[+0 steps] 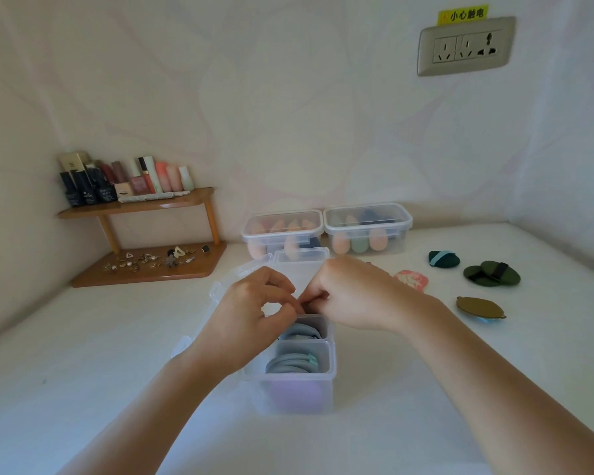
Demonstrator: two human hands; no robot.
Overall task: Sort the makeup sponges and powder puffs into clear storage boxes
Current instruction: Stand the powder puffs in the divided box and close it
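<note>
A clear divided storage box (324, 389) stands in the middle of the table. Grey-blue powder puffs (288, 366) stand on edge in its near compartment, and more of them (304, 332) fill the compartment behind. Something lilac (290, 395) shows through the front wall. My left hand (251, 320) and my right hand (354, 293) meet fingertip to fingertip above the far part of the box. Both pinch a small dark puff (308, 308), which the fingers mostly hide. Two lidded clear boxes hold makeup sponges at the back, one on the left (282, 231) and one on the right (367, 228).
Loose puffs lie on the table to the right: a pink patterned one (413, 281), a dark teal one (443, 258), two dark green ones (491, 274) and an olive one (479, 306). A wooden corner shelf (144, 269) with bottles and small jewellery stands at the back left.
</note>
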